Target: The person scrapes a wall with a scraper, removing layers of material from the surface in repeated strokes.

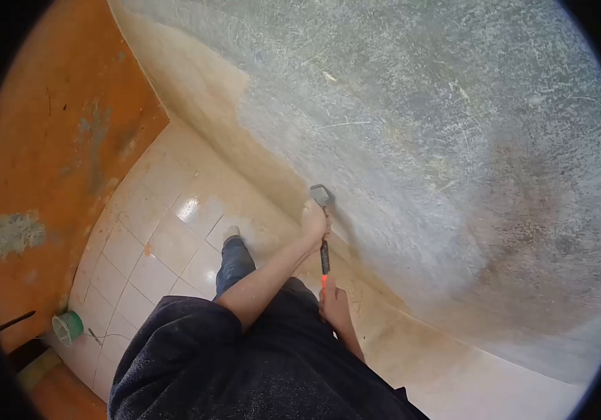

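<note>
Both of my hands are on one long-handled scraper [325, 259] with a black and orange handle. My left hand [314, 224] is closed high on it, just below the dark, flat head. Lower down, my right hand [334, 305] wraps around the handle near its orange part. The scraper's head is at the lower part of the grey, roughly scraped wall [398, 140]; whether its edge presses on the surface cannot be made out. Beside the head runs a beige band of remaining coating [272, 164].
An orange wall [48, 140] with bare patches rises at the left. White floor tiles [153, 259], dusty near the wall, lie under my foot [231, 232]. A green and white bucket [68, 327] lies tilted at the lower left, with a thin cord near it.
</note>
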The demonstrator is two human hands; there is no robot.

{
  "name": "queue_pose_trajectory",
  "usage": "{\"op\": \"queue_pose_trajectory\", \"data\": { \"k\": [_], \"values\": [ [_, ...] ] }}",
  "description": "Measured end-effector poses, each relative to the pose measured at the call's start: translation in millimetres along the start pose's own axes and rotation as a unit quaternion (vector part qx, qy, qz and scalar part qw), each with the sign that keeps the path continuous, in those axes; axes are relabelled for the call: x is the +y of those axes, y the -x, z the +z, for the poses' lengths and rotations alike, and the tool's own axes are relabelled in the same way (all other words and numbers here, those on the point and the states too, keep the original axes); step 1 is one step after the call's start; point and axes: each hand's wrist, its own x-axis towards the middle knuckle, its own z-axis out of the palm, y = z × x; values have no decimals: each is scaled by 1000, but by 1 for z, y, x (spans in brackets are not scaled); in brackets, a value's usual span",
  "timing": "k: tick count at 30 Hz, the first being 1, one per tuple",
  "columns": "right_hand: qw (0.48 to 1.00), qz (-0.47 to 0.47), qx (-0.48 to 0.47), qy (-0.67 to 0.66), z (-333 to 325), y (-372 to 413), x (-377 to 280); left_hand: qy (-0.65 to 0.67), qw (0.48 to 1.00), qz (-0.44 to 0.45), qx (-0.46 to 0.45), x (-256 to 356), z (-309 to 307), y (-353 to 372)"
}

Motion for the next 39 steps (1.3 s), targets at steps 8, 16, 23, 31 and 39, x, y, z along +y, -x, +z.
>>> {"op": "queue_pose_trajectory", "data": {
  "k": [8, 16, 23, 31, 39],
  "values": [
    [999, 3, 32, 18, -13, 23, 3, 6, 1000, -8, -2, -17, 10, 17],
    [1000, -2, 27, -2, 13, 11, -4, 2, 999, -29, -29, -2, -4, 7],
    [999, -10, 4, -41, 20, 9, 15, -58, 998, -9, -12, -5, -9, 2],
    [994, 18, 54, -95, 61, 8, 14, -131, 991, -35, 4, -2, -11, 1],
    [990, 16, 58, -125, 73, 4, 18, -188, 981, -6, 44, -7, -18, -7]
  ]
}}
